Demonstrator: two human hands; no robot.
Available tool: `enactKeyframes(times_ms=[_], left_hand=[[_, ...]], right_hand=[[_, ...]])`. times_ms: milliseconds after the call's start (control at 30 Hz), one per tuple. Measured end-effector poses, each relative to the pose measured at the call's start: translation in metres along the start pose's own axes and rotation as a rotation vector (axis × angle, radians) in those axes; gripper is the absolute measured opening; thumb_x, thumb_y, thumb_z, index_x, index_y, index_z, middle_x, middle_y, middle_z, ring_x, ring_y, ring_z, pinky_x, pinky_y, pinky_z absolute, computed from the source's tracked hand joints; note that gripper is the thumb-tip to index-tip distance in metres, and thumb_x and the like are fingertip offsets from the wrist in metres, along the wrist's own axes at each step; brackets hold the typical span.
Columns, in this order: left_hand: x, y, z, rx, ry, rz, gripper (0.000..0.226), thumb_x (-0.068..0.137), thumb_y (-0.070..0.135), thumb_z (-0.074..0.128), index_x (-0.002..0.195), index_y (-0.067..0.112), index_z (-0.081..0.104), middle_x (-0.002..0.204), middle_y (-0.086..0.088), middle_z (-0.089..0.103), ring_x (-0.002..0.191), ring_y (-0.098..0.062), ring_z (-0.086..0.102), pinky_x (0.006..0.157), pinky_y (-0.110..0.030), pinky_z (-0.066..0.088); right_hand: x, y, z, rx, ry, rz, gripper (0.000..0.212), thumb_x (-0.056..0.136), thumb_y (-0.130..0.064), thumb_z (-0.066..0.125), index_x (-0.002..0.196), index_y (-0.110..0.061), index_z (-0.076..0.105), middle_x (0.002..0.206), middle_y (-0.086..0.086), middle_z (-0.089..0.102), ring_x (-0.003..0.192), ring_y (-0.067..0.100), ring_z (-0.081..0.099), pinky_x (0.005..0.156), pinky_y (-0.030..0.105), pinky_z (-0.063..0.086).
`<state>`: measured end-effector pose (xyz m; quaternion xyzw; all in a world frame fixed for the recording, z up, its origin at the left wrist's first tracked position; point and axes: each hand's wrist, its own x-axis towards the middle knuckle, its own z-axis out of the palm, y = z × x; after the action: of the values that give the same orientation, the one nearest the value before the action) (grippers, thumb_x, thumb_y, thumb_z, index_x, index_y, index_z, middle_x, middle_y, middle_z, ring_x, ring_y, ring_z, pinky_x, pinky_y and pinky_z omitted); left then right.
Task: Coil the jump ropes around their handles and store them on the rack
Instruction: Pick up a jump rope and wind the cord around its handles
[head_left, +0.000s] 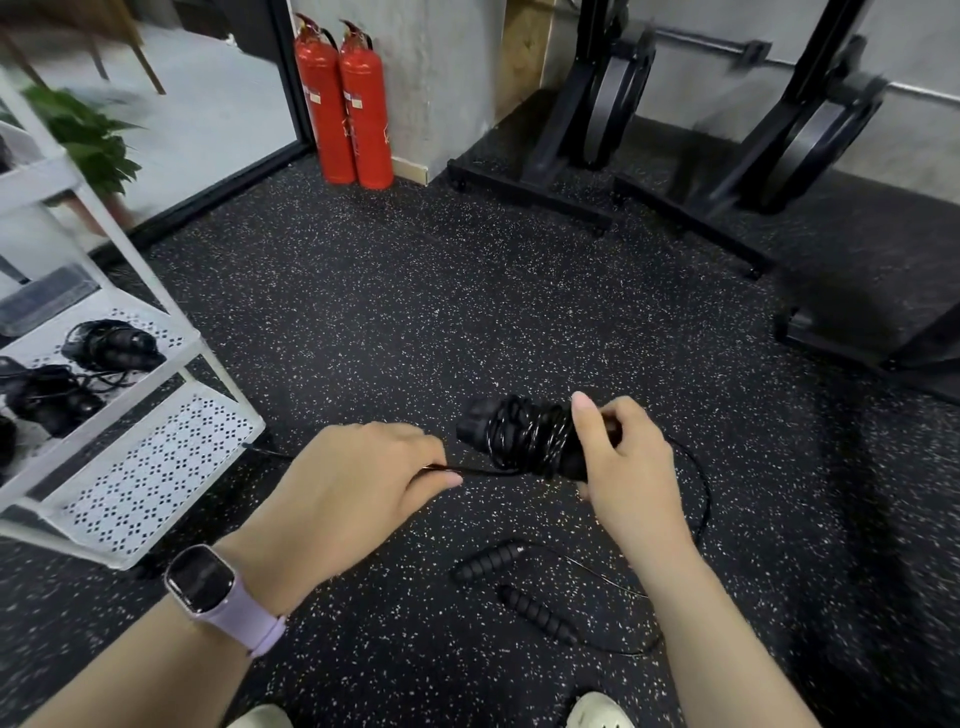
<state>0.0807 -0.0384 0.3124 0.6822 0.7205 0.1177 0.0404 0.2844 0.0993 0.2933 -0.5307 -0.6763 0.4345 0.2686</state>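
Both hands worked above the black speckled rubber floor (363, 312). Right hand (618, 457) gripped the pair of black foam handles with thin black cord coiled round them (519, 436), thumb raised along the coil and fingers curled behind it, forearm reaching in from the near right. Left hand (358, 478), palm down, pinched the taut loose end of that cord (483, 472) between thumb and fingers just left of the bundle; a lilac-strapped smartwatch (208, 582) sat on its wrist. Near the person, below the bundle, a second black jump rope with ribbed handles (535, 613) lay uncoiled on the floor. At the left stood a white perforated metal rack (156, 467), with wound black rope bundles (111, 345) lying on its middle shelf. Two red fire extinguishers (345, 104) stood against the far wall.
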Motion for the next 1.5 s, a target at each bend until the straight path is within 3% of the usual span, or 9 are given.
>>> enactKeyframes(times_ms=[100,233,533,667,833,967,1033,1233,1500], left_hand=[[-0.002,0.003,0.0,0.009,-0.076,0.071,0.046,0.096,0.064,0.032,0.102,0.037,0.068,0.081,0.021,0.053,0.067,0.0,0.051,0.064,-0.02,0.046],[-0.002,0.008,0.003,0.029,-0.128,0.123,0.047,0.091,0.072,0.036,0.093,0.036,0.065,0.072,0.02,0.045,0.062,0.001,0.045,0.057,-0.015,0.029],[-0.004,0.011,-0.006,-0.201,0.009,0.116,0.059,0.08,0.09,0.036,0.065,0.033,0.034,0.058,0.013,0.042,0.053,-0.006,0.04,0.048,-0.014,0.024],[-0.002,0.009,0.0,-0.363,0.016,-0.02,0.067,0.08,0.094,0.027,0.067,0.029,0.038,0.057,0.008,0.046,0.057,-0.011,0.046,0.048,-0.021,0.031],[0.006,0.012,-0.002,-0.759,-0.071,-0.183,0.065,0.084,0.088,0.037,0.074,0.026,0.056,0.067,0.005,0.064,0.059,-0.011,0.058,0.061,-0.026,0.051],[0.005,0.014,-0.002,-1.289,-0.173,-0.426,0.012,0.093,0.024,0.072,0.084,0.018,0.068,0.069,0.006,0.066,0.065,-0.013,0.059,0.069,-0.021,0.051],[0.006,0.018,-0.001,-1.3,-0.188,-0.529,0.025,0.099,0.0,0.055,0.077,0.009,0.063,0.056,0.004,0.05,0.053,-0.012,0.046,0.062,-0.026,0.049],[0.016,0.034,-0.001,-1.536,0.001,-0.805,0.048,0.107,0.017,0.043,0.061,0.022,0.052,0.057,0.005,0.036,0.048,-0.009,0.028,0.043,-0.023,0.031],[0.012,0.03,-0.007,-1.695,0.038,-0.785,0.015,0.1,0.011,0.062,0.098,0.011,0.076,0.075,-0.001,0.061,0.056,-0.01,0.047,0.049,-0.023,0.043]], right_hand=[[-0.001,0.003,0.0,-0.164,-0.098,-0.093,0.041,0.098,-0.059,0.055,0.079,-0.023,0.053,0.065,0.0,0.06,0.047,0.005,0.045,0.048,0.021,0.041],[-0.005,0.005,0.004,-0.301,-0.285,-0.193,0.042,0.095,-0.058,0.063,0.078,-0.02,0.056,0.067,0.004,0.061,0.052,0.007,0.043,0.05,0.024,0.035],[-0.012,-0.007,-0.006,0.214,-0.783,0.007,0.044,0.097,-0.05,0.066,0.064,-0.023,0.058,0.054,-0.003,0.048,0.043,0.011,0.04,0.042,0.02,0.032],[-0.011,-0.013,-0.005,0.467,-0.772,0.08,0.048,0.096,-0.043,0.063,0.075,-0.001,0.054,0.052,-0.006,0.044,0.036,0.006,0.036,0.037,0.015,0.031],[-0.011,-0.015,0.001,0.718,-0.762,0.156,0.038,0.099,-0.041,0.061,0.08,-0.007,0.059,0.052,-0.002,0.042,0.033,0.007,0.026,0.033,0.015,0.021],[-0.015,-0.015,0.007,0.943,-0.776,0.272,0.039,0.102,-0.038,0.057,0.077,-0.011,0.069,0.051,-0.002,0.051,0.031,0.005,0.036,0.032,0.016,0.027],[-0.017,-0.017,0.015,1.095,-0.698,0.376,0.036,0.102,-0.03,0.054,0.08,-0.006,0.069,0.051,0.002,0.049,0.03,0.007,0.035,0.031,0.018,0.028],[-0.021,-0.023,0.032,1.112,-0.415,0.546,0.019,0.105,-0.02,0.048,0.101,-0.006,0.059,0.061,0.006,0.048,0.032,0.008,0.03,0.03,0.021,0.024],[-0.017,-0.021,0.03,1.129,-0.287,0.586,0.028,0.107,-0.014,0.042,0.086,-0.007,0.06,0.062,0.006,0.049,0.032,0.008,0.028,0.03,0.02,0.023]])
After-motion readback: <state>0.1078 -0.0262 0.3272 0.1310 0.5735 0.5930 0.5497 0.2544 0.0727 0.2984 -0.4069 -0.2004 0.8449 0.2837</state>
